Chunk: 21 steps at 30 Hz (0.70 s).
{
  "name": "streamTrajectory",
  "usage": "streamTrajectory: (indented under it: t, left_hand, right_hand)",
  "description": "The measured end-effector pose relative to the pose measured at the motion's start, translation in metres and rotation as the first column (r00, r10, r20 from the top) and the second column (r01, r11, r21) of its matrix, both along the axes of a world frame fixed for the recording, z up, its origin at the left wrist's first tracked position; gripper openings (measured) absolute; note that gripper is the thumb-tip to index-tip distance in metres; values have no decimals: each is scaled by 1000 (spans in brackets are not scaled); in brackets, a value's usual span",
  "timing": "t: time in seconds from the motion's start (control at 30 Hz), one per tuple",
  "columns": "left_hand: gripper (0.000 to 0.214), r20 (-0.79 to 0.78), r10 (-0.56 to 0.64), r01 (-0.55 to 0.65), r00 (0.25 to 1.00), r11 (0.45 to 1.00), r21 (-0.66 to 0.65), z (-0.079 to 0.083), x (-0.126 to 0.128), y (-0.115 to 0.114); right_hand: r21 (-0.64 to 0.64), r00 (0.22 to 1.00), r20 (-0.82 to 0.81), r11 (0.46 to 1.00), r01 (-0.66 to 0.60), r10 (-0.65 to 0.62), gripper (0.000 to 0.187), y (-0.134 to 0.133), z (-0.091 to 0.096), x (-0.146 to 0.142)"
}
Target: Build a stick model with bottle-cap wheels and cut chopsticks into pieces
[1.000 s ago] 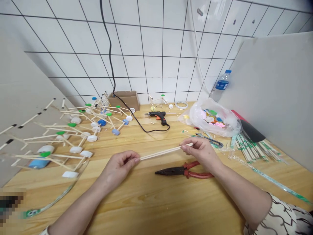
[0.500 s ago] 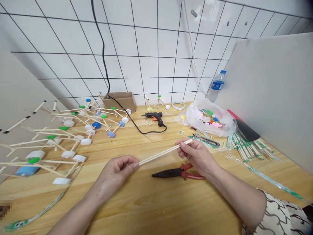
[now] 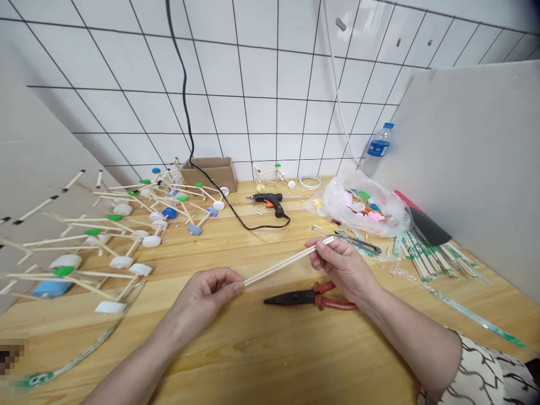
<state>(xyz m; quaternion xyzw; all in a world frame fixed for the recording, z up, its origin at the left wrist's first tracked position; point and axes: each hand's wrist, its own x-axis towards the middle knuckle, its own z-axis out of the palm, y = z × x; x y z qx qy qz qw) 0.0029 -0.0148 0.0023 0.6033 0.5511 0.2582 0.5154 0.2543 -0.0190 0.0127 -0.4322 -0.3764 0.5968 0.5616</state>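
Note:
A pair of joined wooden chopsticks [image 3: 282,263] is held above the wooden table, slanting up to the right. My left hand [image 3: 206,295] pinches its lower left end between thumb and fingers. My right hand [image 3: 340,264] is closed around the upper right end. Just below the chopsticks, red-handled long-nose pliers [image 3: 310,297] lie flat on the table, partly under my right wrist.
Stick-and-bottle-cap frames [image 3: 122,225] cover the left side. A black glue gun [image 3: 270,201] with its cable, a cardboard box [image 3: 210,171], a plastic bag of caps [image 3: 363,205], scissors [image 3: 358,242], wrapped chopsticks [image 3: 426,256] and a water bottle [image 3: 376,149] stand further back and right.
The right end of the chopsticks has risen, so they slant more steeply. Both hands keep their grip; the view shifted slightly.

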Motion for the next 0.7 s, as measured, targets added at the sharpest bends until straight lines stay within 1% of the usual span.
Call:
streamTrajectory:
  t: [0.17,0.33,0.47,0.7]
  left_hand:
    - [36,14,-1,2,1000,1000,-14,1,1,0]
    - [33,32,8,-8,999,1000,-2,1,1,-1]
    - [32,38,7,-7,999,1000,-1,0,1,-1]
    - [33,20,9,-9,1000,1000,-5,10,5,-5]
  right_hand:
    - [15,1000,8,1000,-9,9,23,0,0,1]
    - [8,1000,-11,1000,-12,12,24,1,1,1]
    - [20,1000,3,1000,-12,12,24,0,2,1]
    - [24,1000,-2,999,-23,23,24,0,2,2]
